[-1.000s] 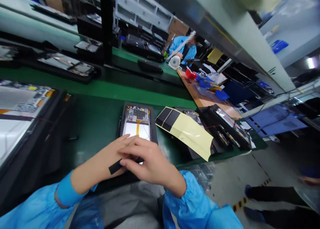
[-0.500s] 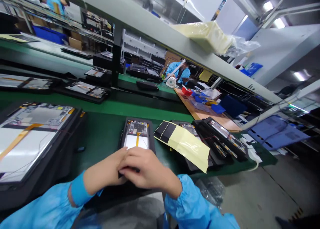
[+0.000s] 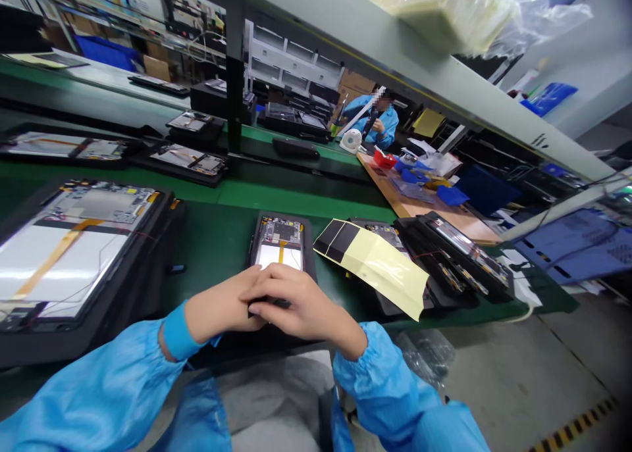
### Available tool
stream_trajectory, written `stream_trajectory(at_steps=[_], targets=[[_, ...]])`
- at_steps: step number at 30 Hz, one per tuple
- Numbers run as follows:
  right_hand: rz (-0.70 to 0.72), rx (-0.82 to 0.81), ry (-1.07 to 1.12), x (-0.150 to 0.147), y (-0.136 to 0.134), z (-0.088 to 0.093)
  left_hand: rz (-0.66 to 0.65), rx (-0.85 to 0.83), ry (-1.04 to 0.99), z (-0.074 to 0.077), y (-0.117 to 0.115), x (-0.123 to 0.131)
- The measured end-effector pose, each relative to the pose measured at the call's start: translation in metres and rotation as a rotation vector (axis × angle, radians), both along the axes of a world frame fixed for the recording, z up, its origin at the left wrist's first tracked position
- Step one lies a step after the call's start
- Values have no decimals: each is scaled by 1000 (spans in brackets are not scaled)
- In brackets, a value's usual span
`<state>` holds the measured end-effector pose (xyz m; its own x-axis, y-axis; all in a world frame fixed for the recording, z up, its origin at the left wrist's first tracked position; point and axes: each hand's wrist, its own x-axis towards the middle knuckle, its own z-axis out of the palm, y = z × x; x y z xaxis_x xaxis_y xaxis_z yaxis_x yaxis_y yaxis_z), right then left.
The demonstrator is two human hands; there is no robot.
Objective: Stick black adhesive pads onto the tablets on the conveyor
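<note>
An opened tablet lies in a black tray in front of me, its circuit board, orange ribbon cable and white battery area showing. Over the near end of it my hands meet. My right hand has curled fingers laid across my left hand. Something dark shows between the right thumb and fingers; I cannot make out what it is. The left fingers are hidden beneath the right hand. Right of the tablet, a yellow adhesive sheet with black pieces rests on other tablets.
A larger-looking opened tablet sits on stacked black trays at left. Stacked tablets stand at right, near the green bench edge. Behind are more tablets, a white fan and a co-worker. A beam crosses overhead.
The view has shifted, so the bench appears slightly higher and farther right. My hands stay together over the tablet's near end, with little change in their pose.
</note>
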<state>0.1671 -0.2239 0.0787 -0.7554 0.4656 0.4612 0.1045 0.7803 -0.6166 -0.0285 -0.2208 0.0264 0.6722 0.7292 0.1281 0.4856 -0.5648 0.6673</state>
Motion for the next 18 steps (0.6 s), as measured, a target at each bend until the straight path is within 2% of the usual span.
stream_trajectory(at_steps=[10,18], targets=[[-6,-36,-36,-2,2,2,11,-9,53,10,-4,2],[-30,82,49,-8,-1,-7,-32,-4,31,7,-3,-3]])
